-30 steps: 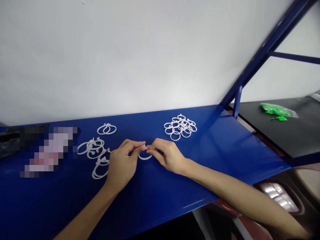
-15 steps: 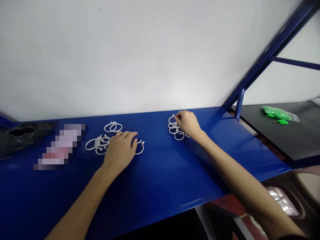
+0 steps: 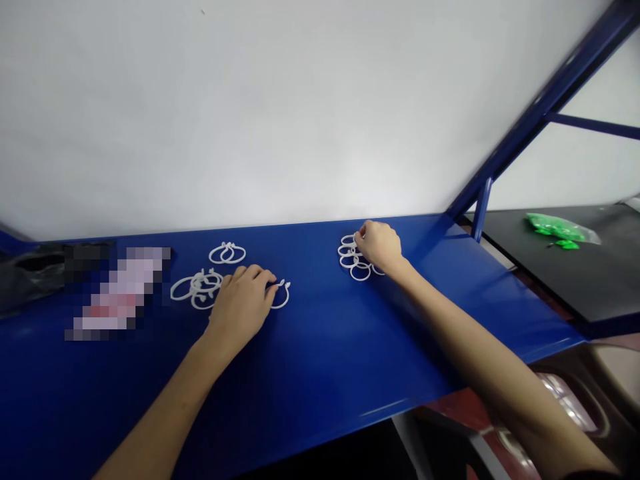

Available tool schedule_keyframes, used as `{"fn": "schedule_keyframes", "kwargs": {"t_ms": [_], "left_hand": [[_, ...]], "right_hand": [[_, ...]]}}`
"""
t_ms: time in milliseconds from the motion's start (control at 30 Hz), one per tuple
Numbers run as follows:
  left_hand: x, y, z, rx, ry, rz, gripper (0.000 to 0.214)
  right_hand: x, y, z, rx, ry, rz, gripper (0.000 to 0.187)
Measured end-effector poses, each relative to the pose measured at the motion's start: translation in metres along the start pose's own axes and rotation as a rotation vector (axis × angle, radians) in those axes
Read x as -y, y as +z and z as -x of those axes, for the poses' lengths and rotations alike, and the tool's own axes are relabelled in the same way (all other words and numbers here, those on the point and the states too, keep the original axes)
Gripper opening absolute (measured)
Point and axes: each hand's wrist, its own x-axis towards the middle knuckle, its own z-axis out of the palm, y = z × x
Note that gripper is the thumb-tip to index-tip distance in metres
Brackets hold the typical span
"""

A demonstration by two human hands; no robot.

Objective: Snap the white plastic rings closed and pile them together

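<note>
Several white plastic curtain rings, each a loop with knobbed ends, lie in two groups on a blue tabletop [image 3: 320, 347]. My left hand [image 3: 243, 300] rests over the left side, palm down, with thumb and forefinger closed around the end of a single ring [image 3: 285, 300] and part of that ring hidden behind the fingers. Beside the hand are a tangled cluster of rings [image 3: 183, 288] and two overlapping rings [image 3: 220, 260]. My right hand [image 3: 379, 245] pinches the edge of the farthest ring [image 3: 345, 238] in the overlapping right-hand group [image 3: 359, 277]; its fingertips are partly hidden.
At the far left lie a black plastic bag [image 3: 30, 273] and a blurred-out pale packet [image 3: 125, 287]. A white wall [image 3: 300, 120] rises behind the table. On the right stand a blue metal frame [image 3: 525, 120] and a black table [image 3: 545, 273] with a bag of green pieces [image 3: 560, 228].
The ring at my right fingertips, tilted up before, now lies flatter on its group. My left thumb and forefinger have drawn together at the single ring.
</note>
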Motion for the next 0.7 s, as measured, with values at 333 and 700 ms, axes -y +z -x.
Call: {"fn": "schedule_keyframes", "kwargs": {"t_ms": [333,700], "left_hand": [[-0.028,-0.008,0.005,-0.176,-0.039,0.312,0.014],[-0.044,0.0,0.013,-0.163,0.016,0.529,0.021]], "right_hand": [[0.03,0.012,0.097,0.203,-0.568,-0.724,0.016],[0.03,0.022,0.105,0.202,-0.472,-0.989,0.002]]}}
